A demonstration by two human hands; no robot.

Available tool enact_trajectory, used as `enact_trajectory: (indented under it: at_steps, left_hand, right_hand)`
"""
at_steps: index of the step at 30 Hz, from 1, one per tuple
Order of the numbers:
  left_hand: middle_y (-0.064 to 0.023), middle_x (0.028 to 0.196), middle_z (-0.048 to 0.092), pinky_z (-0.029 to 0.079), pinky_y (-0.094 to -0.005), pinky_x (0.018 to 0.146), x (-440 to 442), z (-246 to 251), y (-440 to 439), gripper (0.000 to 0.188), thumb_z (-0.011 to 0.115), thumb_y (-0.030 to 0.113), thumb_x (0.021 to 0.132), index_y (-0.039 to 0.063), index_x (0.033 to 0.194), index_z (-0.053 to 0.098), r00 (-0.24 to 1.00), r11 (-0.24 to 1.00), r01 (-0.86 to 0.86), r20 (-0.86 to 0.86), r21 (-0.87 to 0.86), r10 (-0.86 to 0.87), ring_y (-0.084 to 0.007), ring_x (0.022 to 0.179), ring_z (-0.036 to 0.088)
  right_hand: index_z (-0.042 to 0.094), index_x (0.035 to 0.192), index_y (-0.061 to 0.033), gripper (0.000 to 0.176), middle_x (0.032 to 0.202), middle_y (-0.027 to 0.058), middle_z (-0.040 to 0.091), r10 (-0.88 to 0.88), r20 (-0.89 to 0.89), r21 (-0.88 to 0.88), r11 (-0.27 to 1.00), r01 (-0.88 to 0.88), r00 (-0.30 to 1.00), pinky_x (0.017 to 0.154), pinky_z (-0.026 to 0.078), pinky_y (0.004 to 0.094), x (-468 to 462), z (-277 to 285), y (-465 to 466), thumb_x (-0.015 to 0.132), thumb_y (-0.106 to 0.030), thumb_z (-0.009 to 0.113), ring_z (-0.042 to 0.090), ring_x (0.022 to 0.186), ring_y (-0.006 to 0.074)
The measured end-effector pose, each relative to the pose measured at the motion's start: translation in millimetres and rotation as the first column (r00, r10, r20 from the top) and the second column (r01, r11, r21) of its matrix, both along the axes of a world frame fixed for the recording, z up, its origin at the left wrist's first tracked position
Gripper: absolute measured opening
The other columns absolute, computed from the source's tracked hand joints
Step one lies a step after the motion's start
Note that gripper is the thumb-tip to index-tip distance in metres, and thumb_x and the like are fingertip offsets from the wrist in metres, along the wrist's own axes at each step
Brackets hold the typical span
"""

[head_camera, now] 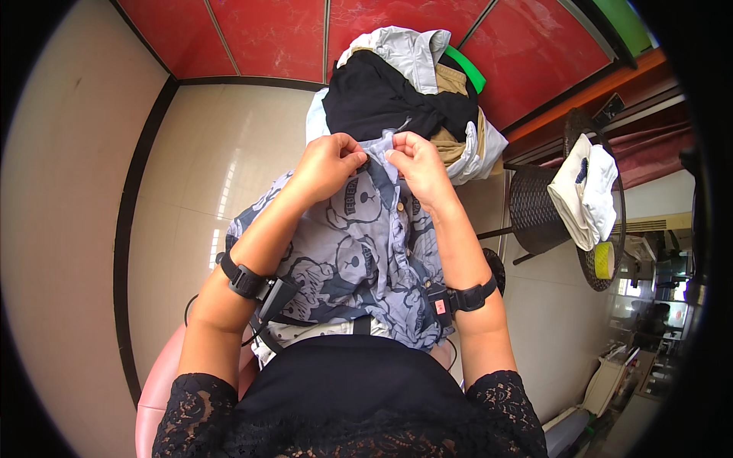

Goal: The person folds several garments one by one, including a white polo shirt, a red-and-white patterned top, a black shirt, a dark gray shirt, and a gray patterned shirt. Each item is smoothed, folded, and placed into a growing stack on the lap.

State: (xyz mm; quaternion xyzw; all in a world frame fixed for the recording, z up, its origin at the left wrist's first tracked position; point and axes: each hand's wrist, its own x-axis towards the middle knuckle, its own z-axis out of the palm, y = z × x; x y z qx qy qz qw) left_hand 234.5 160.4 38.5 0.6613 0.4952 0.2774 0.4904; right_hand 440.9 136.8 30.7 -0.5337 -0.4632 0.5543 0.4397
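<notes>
A blue-grey button-up shirt with a dark bear-like print lies spread over my lap, its collar end away from me. My left hand pinches the shirt near the collar between thumb and fingers. Close beside it, my right hand holds the light edge of the collar or button band. Buttons show on the front band below my right hand. Just beyond both hands rises a pile of clothes, with a black garment on top of it.
White, grey and tan garments and a green strip belong to the pile, before a red panelled wall. To the right, a dark woven chair stands near folded white cloths and a yellow tape roll.
</notes>
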Motion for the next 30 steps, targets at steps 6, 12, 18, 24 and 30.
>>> enact_trajectory:
  at_steps: [6,12,18,24,30]
  left_hand:
    - [-0.0029,0.079,0.069,0.052,-0.0265,0.068,-0.5,-0.3,-2.1,0.019,0.069,0.016,0.096,-0.003,0.096,0.07,0.997,0.998,0.019,0.07,-0.063,-0.014,-0.0093,0.072,0.063]
    - [-0.0023,0.083,0.068,0.052,-0.0259,0.068,-2.9,-10.5,1.5,0.018,0.068,0.015,0.098,-0.003,0.098,0.069,0.988,0.994,0.033,0.155,-0.105,-0.016,-0.009,0.074,0.062]
    - [-0.0022,0.084,0.068,0.052,-0.0242,0.068,-2.7,-12.1,1.5,0.019,0.067,0.016,0.099,-0.003,0.099,0.068,0.986,0.99,0.019,0.167,-0.143,0.005,-0.0085,0.074,0.062]
    - [-0.0021,0.084,0.068,0.053,-0.0235,0.069,-2.5,-14.9,2.9,0.018,0.068,0.016,0.099,-0.002,0.1,0.069,0.989,0.989,0.015,0.146,-0.147,0.007,-0.0081,0.075,0.064]
    - [-0.0038,0.085,0.069,0.054,-0.023,0.073,-6.0,-13.5,3.3,0.015,0.068,0.014,0.098,-0.001,0.099,0.068,0.958,0.967,0.06,0.288,-0.249,0.015,-0.0089,0.076,0.064]
  right_hand:
    - [0.07,0.108,-0.0032,0.023,0.088,0.0092,0.075,-0.106,0.454,0.309,0.95,-0.045,0.885,0.073,0.058,0.0317,-22.6,18.1,-6.7,0.085,-0.006,0.074,0.073,0.077,0.0175]
    - [0.071,0.101,-0.0046,0.017,0.088,0.0113,0.075,-0.206,0.667,0.414,0.901,-0.127,0.716,0.071,0.058,0.036,-33.5,24.9,-10.8,0.084,-0.007,0.074,0.075,0.078,0.0252]
    - [0.073,0.103,-0.0026,0.017,0.091,0.0135,0.077,-0.12,0.504,0.337,0.939,-0.068,0.855,0.076,0.06,0.0329,-31.5,19.5,-9.2,0.087,-0.003,0.07,0.077,0.083,0.0213]
    - [0.067,0.111,0.0038,0.017,0.1,0.0051,0.072,0.023,0.307,0.179,0.981,-0.081,0.951,0.081,0.055,0.0227,-21.8,12.1,-5.4,0.095,0.003,0.059,0.067,0.09,0.0081]
    - [0.07,0.102,0.0005,0.017,0.09,0.0054,0.074,-0.003,0.339,0.234,0.969,-0.081,0.941,0.078,0.058,0.0254,-24.1,11.6,-5.4,0.085,-0.001,0.073,0.07,0.083,0.0105]
